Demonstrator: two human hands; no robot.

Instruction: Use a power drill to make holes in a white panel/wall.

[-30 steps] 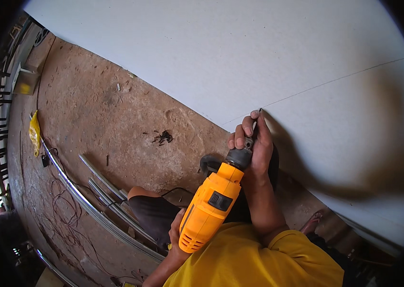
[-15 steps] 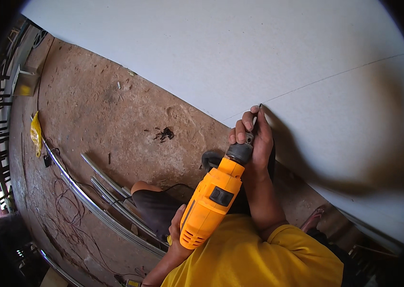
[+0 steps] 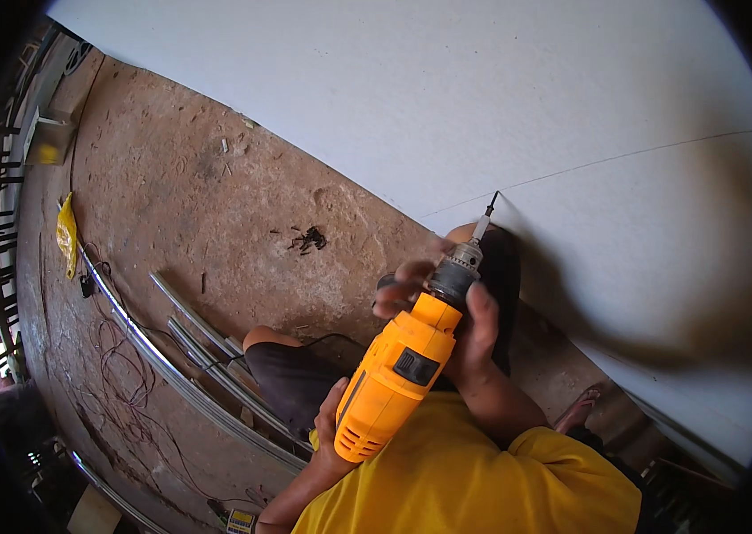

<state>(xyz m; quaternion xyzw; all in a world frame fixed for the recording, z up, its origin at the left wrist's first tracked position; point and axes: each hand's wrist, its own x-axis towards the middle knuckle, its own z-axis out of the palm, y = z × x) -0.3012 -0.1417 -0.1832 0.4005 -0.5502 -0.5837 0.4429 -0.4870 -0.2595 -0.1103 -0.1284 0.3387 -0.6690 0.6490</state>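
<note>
My left hand (image 3: 330, 425) is closed around the rear of an orange electric drill (image 3: 394, 376). At its front is a metal chuck (image 3: 463, 258) holding a pale bit (image 3: 482, 230). A dark screw (image 3: 491, 204) sits on the bit's end, its tip against the white board (image 3: 625, 80) close to a thin drawn line (image 3: 590, 164). Around the drill's neck, just behind the chuck, is my right hand (image 3: 474, 334). Its thumb lies on the right side and its fingers on the left, smeared by motion, so their grip is unclear. Part of a dark side handle (image 3: 385, 281) shows behind those fingers.
Dark screws (image 3: 309, 239) lie in a small heap on the dusty floor (image 3: 189, 169). Metal profiles (image 3: 216, 418) stretch along my left, beside tangled cords (image 3: 122, 356). A yellow plastic bag (image 3: 67, 236) and a box (image 3: 48, 141) are farther left. My knee (image 3: 501, 258) is under the board's edge.
My right hand has let go of the screw and slid back from the bit to the drill's neck, uncovering bit and screw. My left hand keeps its hold on the drill.
</note>
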